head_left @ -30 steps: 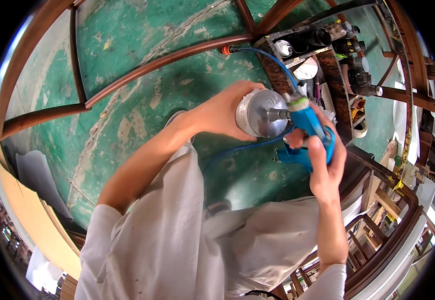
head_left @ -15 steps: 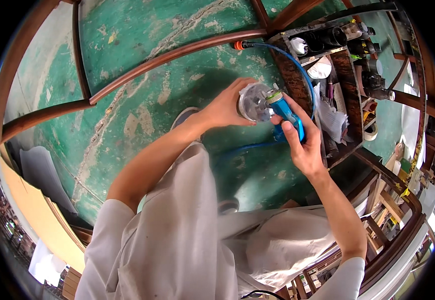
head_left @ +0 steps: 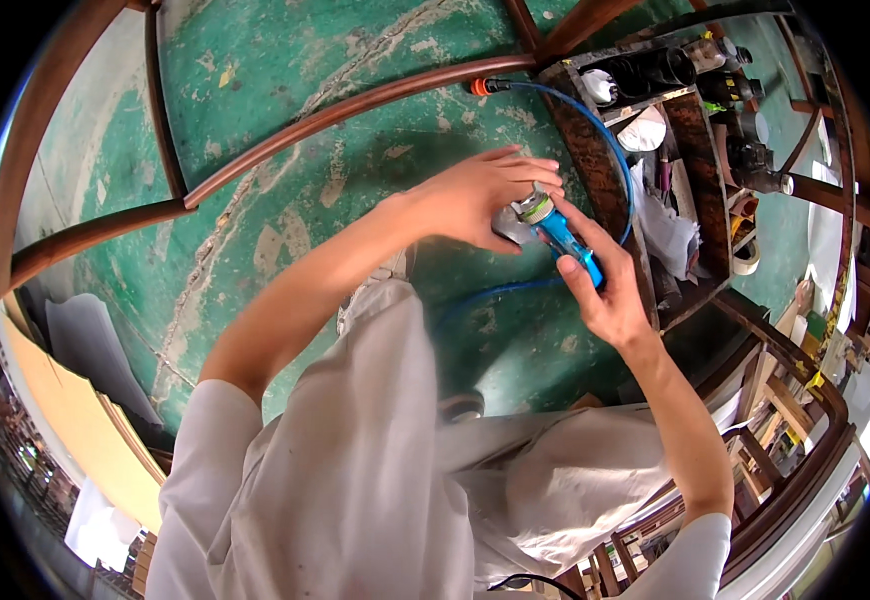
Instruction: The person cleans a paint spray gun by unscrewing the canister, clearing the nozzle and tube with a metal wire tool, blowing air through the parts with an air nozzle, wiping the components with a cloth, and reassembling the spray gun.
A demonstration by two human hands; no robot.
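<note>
your left hand (head_left: 473, 202) now half-hides the clear cup (head_left: 513, 225), grip unclear, right hand (head_left: 612, 292) clutches the blue sprayer (head_left: 563, 235), so looks like two-handed work

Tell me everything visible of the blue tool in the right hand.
The blue tool has a plastic-looking body and a metallic collar with a greenish band at its far end. It slants toward the picture's upper left, gripped in the right hand, which covers much of it. The left hand curls around a clear cup beside the collar; whether cup and tool touch is unclear.
</note>
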